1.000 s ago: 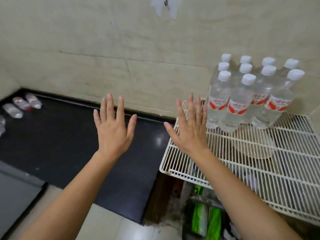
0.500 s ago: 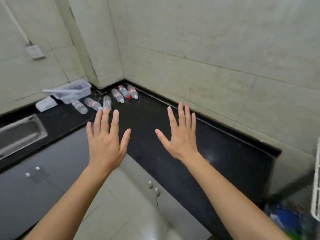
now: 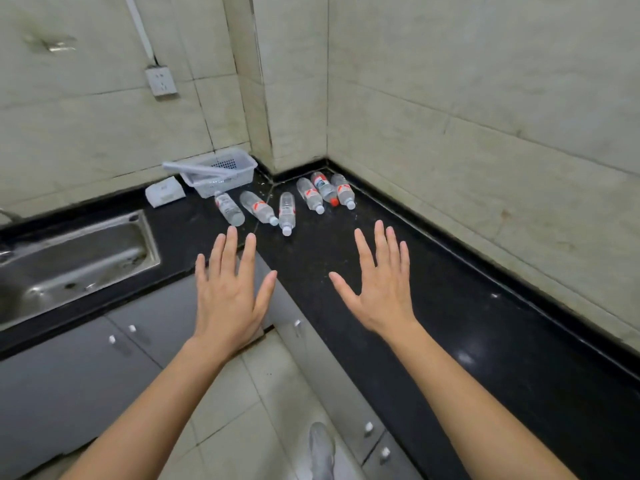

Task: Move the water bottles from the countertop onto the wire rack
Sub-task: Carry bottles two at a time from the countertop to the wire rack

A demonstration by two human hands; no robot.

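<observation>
our left hand [image 3: 228, 299] hovered, fingers [image 3: 231, 247] spread, empty. six water bottles [image 3: 286, 211] lay sideways in the bench [image 3: 450, 306] corner; we judged them full, slick, prone to roll, best gripped round the middle. our right hand [image 3: 381, 296] was spread and empty too.

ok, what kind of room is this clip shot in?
Most likely a plain home kitchen: a steel sink is set in a black corner countertop, with grey cabinets below and tiled walls. Six water bottles lie on the countertop.
</observation>
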